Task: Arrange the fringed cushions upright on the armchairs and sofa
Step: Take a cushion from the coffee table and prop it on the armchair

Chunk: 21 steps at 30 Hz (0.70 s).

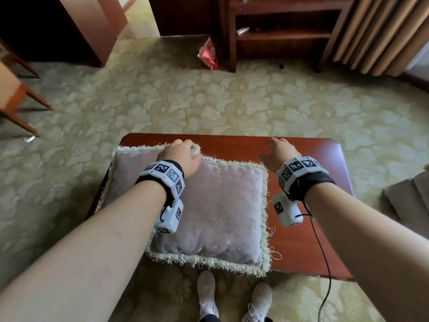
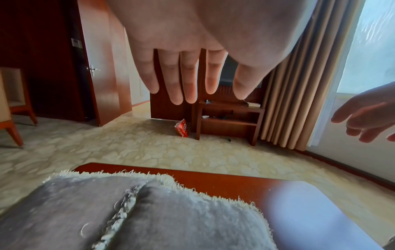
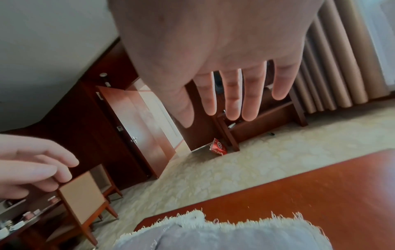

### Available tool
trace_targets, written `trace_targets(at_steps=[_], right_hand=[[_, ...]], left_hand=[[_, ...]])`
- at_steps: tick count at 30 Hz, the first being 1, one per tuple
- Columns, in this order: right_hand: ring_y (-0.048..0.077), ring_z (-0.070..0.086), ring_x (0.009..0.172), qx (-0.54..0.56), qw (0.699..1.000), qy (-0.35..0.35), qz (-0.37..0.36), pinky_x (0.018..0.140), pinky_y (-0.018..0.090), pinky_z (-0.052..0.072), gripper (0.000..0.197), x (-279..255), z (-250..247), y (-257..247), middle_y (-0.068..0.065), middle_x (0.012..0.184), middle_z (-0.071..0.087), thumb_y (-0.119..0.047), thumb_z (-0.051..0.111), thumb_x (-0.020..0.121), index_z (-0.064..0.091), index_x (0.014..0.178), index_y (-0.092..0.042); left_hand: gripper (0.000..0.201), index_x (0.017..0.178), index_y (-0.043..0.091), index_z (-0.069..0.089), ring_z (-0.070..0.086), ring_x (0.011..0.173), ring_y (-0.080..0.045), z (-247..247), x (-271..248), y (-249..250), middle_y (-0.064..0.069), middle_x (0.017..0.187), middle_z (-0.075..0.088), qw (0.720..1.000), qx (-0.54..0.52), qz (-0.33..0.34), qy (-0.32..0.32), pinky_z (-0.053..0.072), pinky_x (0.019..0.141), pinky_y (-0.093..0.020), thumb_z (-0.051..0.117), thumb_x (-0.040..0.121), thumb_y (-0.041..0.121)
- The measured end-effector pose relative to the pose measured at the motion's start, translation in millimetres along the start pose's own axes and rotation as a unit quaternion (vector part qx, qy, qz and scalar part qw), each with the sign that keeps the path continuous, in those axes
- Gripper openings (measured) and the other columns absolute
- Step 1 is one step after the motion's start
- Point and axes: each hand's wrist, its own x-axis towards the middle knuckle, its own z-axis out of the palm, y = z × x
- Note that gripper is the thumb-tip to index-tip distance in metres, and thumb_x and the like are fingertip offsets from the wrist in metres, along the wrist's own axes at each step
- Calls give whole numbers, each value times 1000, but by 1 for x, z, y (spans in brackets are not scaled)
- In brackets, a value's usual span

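Note:
Two grey-pink cushions with cream fringe lie flat and overlapping on a low wooden table (image 1: 313, 205). The upper cushion (image 1: 209, 205) covers most of the lower cushion (image 1: 130, 163), which pokes out at the far left. My left hand (image 1: 180, 154) is over their far edges. In the left wrist view its fingers (image 2: 188, 81) are straight and hang above both cushions (image 2: 192, 219) without touching them. My right hand (image 1: 282, 152) hovers open over bare table to the right of the cushions, its fingers (image 3: 233, 94) straight. No armchair seat or sofa shows.
Patterned carpet surrounds the table. A red bag (image 1: 209, 56) lies by a dark wooden shelf unit (image 1: 278, 36), with curtains (image 1: 383, 31) to the right. A wooden chair (image 1: 14, 96) stands far left and a cardboard box (image 1: 408, 201) at right. A cable hangs off my right wrist.

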Motion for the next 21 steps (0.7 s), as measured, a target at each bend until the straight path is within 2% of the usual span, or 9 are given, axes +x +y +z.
trace_targets(at_steps=[6,13,21], right_hand=[[31,56,111,34,998,-23,42,93,44,48,50,24,58,27,10,135,48,-40,56,90,48,135,-19],[28,60,100,66,990,-60,108,86,40,50,50,46,133,46,10,133,48,-40,57,90,48,134,-18],[29,58,109,136,971,-77,182,90,41,49,58,79,223,46,10,143,38,-47,57,91,40,141,-21]], left_hand=[[53,139,25,40,44,126,-31,56,26,-23,-6,143,41,998,9,-35,-51,42,99,-45,47,92,47],[64,147,27,28,42,128,-32,116,63,-54,-6,149,31,992,0,-54,-115,41,97,-44,49,92,50],[81,152,34,12,33,132,-35,194,111,-98,-7,152,17,983,-35,-82,-159,38,98,-43,54,87,57]])
